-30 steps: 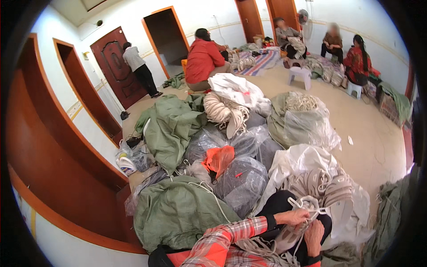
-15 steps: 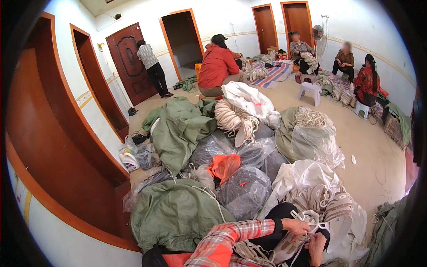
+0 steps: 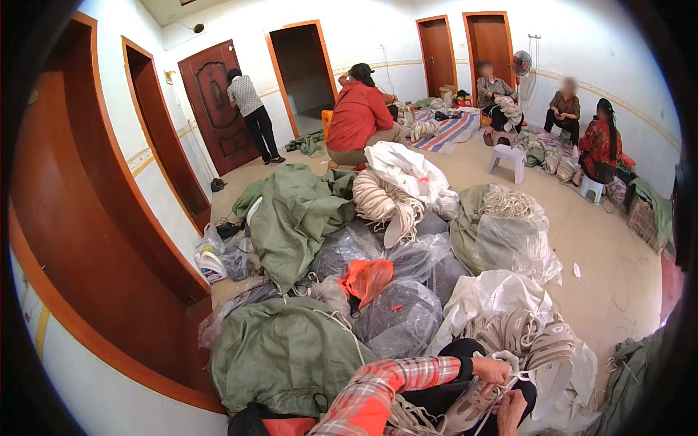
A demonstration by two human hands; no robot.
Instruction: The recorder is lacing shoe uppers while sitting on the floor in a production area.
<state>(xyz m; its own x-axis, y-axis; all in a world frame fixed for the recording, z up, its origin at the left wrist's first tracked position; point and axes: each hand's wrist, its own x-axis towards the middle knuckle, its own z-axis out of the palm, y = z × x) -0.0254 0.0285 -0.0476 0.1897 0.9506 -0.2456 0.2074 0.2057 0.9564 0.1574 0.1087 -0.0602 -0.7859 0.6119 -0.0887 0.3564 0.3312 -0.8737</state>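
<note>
Low at the right, a beige shoe upper (image 3: 465,411) rests on my dark-clad lap. My left hand (image 3: 492,370), reaching in from a red plaid sleeve, is closed at the upper's collar end, where a white shoelace (image 3: 518,376) loops. Just below it, my right hand (image 3: 511,413) is closed with its fingers pinched at the lacing edge. Exactly how the lace runs between the fingers is too small to make out. Right beside my hands, a row of nested beige shoe uppers (image 3: 549,347) lies on a white sack (image 3: 502,291). More pale laces (image 3: 411,416) hang by my left forearm.
Ahead are green sacks (image 3: 287,356), clear bags with dark contents (image 3: 400,312), an orange bag (image 3: 367,280) and a bundle of uppers (image 3: 385,203). A white stool (image 3: 505,161) stands farther off. Several people sit or stand around the room, one in a red jacket (image 3: 356,112).
Both my hands stay at the shoe upper, with the left one shifted slightly and its fingers more curled. The view has tilted a little. The seated person in patterned red has turned the head.
</note>
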